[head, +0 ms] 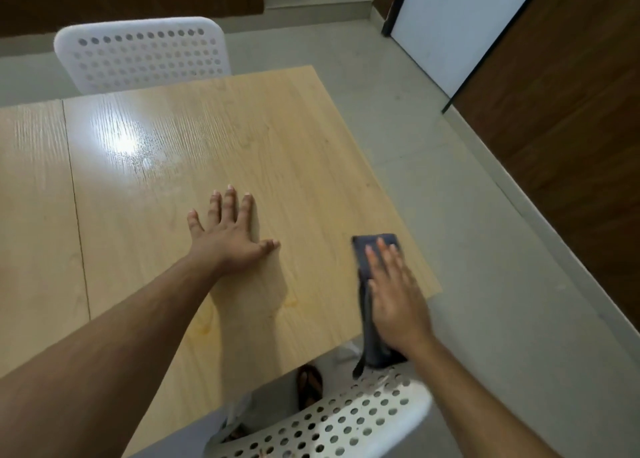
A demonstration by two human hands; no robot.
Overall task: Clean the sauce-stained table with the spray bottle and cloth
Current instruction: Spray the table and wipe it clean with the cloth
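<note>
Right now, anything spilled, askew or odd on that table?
Yes. Faint yellowish smears remain on the table near the front edge, beside the left forearm. A wet-looking sheen sits farther back. The grey cloth under the right hand hangs over the front edge. No spray bottle in view.

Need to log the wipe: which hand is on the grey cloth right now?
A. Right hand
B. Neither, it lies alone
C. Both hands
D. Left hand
A: the right hand lies flat on the grey cloth near the table edge, while the left hand rests bare, fingers spread, on the wood.
</note>
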